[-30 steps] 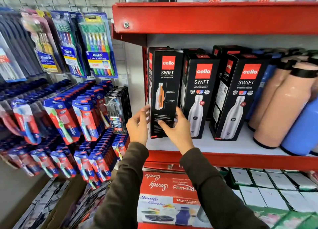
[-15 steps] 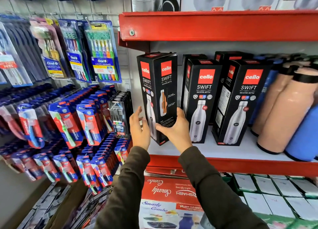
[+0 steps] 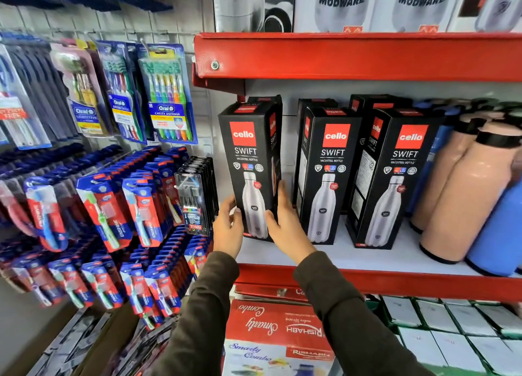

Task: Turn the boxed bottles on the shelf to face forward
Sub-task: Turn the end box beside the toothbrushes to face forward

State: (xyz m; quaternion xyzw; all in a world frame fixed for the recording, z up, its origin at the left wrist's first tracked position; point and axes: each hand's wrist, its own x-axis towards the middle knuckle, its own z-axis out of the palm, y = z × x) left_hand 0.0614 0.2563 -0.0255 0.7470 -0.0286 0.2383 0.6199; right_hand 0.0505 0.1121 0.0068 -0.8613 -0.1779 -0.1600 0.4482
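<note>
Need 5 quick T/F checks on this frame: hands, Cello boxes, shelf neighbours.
1. Both hands hold the leftmost Cello Swift box. True: left hand and right hand grip its lower part.
2. That box shows its bottle-picture front to the camera. True.
3. The loose bottles to the right are green. False: peach bottles and a blue bottle.
4. The boxes on the shelf above read Cello. False: those boxes read Modware.
5. Toothbrush packs hang left of the shelf. True.
</note>
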